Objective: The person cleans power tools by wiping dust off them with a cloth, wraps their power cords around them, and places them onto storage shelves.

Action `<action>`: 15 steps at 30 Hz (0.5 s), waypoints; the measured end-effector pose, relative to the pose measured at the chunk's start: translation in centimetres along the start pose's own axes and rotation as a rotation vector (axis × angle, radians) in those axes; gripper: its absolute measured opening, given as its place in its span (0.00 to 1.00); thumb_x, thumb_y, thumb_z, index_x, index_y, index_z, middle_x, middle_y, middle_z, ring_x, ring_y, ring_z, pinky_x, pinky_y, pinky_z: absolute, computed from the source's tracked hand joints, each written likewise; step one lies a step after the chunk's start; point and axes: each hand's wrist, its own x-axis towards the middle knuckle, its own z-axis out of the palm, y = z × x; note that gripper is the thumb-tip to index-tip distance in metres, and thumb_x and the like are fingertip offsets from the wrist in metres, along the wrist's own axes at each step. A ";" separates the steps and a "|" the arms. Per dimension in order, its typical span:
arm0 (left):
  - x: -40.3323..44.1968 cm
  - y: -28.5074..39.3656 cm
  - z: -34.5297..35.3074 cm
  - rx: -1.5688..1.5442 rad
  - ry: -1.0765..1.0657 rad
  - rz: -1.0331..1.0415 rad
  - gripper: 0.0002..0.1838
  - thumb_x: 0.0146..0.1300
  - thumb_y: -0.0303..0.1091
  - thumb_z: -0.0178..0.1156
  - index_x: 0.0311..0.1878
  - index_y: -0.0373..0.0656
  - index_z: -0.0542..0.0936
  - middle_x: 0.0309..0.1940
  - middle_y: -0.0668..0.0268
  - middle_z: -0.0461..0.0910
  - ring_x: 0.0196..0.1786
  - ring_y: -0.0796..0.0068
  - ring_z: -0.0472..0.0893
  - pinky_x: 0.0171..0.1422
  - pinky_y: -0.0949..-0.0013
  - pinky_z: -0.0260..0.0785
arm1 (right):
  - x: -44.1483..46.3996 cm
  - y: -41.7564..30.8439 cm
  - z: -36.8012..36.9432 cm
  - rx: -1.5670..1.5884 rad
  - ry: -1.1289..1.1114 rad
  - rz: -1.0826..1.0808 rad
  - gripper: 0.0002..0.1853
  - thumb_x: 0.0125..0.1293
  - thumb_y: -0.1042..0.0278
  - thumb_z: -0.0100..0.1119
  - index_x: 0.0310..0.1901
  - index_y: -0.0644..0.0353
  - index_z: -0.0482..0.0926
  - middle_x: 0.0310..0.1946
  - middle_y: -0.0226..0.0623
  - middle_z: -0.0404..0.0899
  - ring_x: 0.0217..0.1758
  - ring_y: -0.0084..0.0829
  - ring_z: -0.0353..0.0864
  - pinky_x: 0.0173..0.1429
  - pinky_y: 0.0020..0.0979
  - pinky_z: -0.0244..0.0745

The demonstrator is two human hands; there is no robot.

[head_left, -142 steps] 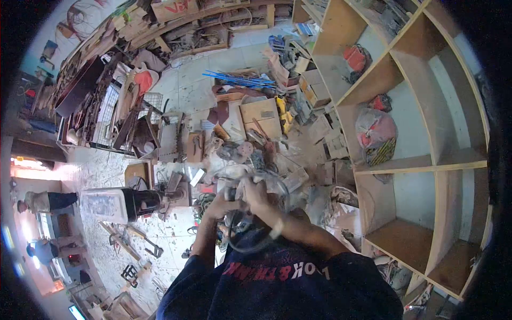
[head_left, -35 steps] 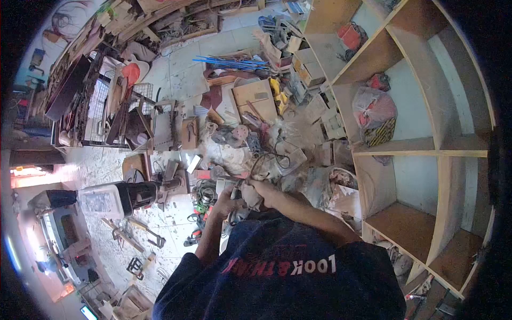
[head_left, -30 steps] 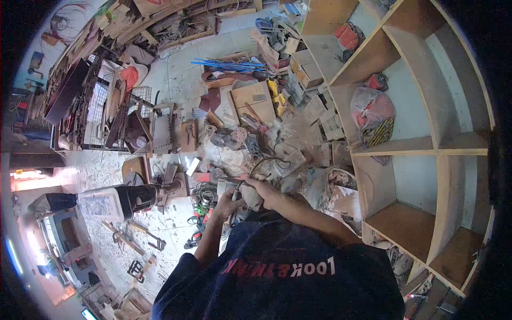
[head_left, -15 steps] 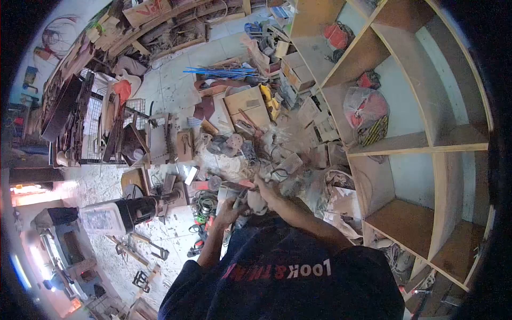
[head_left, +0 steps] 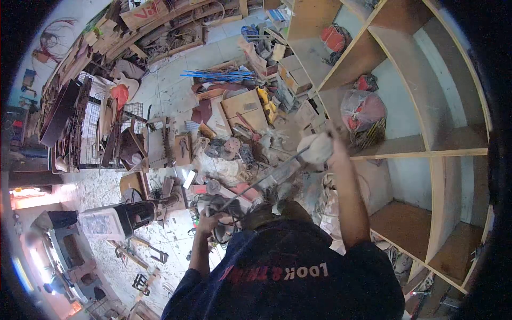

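Observation:
A pale, rounded object [head_left: 316,148], blurred by motion, is gripped by my right hand [head_left: 337,156], which is stretched out in front of the shelving. From it a dark cord [head_left: 261,178] runs taut and slanting down to my left hand [head_left: 211,220]. The fingers of my left hand are closed around the cord's lower end, beside a small grey thing [head_left: 202,207] that I cannot make out clearly. Between my hands, under the cord, are a red and grey item [head_left: 242,191] and a pale board [head_left: 282,172].
Wooden shelving [head_left: 432,154] with a bagged red bundle [head_left: 364,111] stands at right. On the floor are a flat cardboard piece [head_left: 245,111], blue rods [head_left: 218,74], a yellow tool [head_left: 268,105] and a black-and-white machine [head_left: 114,220]. A wire cart [head_left: 96,125] holds wood scraps.
My right hand has moved up and right, away from my left, carrying the pale object. The cord now stretches between both hands. My left hand has shifted slightly left.

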 end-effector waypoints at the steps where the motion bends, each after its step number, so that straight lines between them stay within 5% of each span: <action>1: -0.1 -0.4 -0.8 -0.039 0.033 -0.033 0.06 0.51 0.25 0.62 0.33 0.42 0.79 0.26 0.70 0.78 0.27 0.78 0.76 0.32 0.70 0.69 | 2.4 -1.4 -2.2 -0.025 -0.006 -0.175 0.37 0.55 0.33 0.64 0.56 0.55 0.73 0.48 0.36 0.77 0.48 0.33 0.79 0.51 0.37 0.78; 5: 0.0 -2.4 -1.7 -0.204 0.187 -0.057 0.05 0.50 0.26 0.62 0.27 0.45 0.75 0.20 0.68 0.75 0.21 0.76 0.74 0.24 0.72 0.66 | -8.5 -13.8 6.9 0.028 0.051 -0.306 0.25 0.57 0.39 0.66 0.44 0.52 0.77 0.37 0.31 0.79 0.38 0.30 0.80 0.43 0.35 0.77; 6: 0.7 -5.0 -2.6 -0.230 0.238 0.006 0.05 0.49 0.25 0.62 0.27 0.45 0.76 0.18 0.69 0.73 0.19 0.76 0.73 0.22 0.73 0.64 | -8.6 -15.8 6.6 0.011 0.034 -0.339 0.24 0.58 0.40 0.66 0.42 0.51 0.77 0.36 0.29 0.79 0.37 0.29 0.79 0.42 0.35 0.77; 7: 0.9 -7.4 -3.9 -0.357 0.282 -0.262 0.04 0.49 0.24 0.60 0.25 0.45 0.75 0.15 0.70 0.71 0.15 0.76 0.70 0.18 0.73 0.60 | -8.3 -18.1 6.0 -0.007 0.017 -0.371 0.22 0.59 0.40 0.65 0.41 0.51 0.77 0.34 0.28 0.79 0.35 0.28 0.79 0.41 0.34 0.77; 10: 1.0 -12.1 -6.2 -0.291 0.359 -0.283 0.05 0.51 0.25 0.61 0.31 0.47 0.77 0.22 0.72 0.75 0.21 0.78 0.73 0.25 0.73 0.63 | -9.2 -23.5 6.7 -0.023 0.034 -0.437 0.21 0.60 0.42 0.65 0.41 0.51 0.77 0.33 0.29 0.79 0.34 0.28 0.79 0.40 0.32 0.77; 15: -1.3 -13.5 -7.1 -0.455 0.421 -0.305 0.04 0.54 0.28 0.59 0.26 0.46 0.75 0.18 0.69 0.71 0.15 0.74 0.69 0.17 0.72 0.60 | -7.7 -27.2 7.2 -0.236 0.038 -0.403 0.17 0.62 0.46 0.65 0.40 0.52 0.77 0.31 0.29 0.79 0.34 0.28 0.80 0.38 0.31 0.77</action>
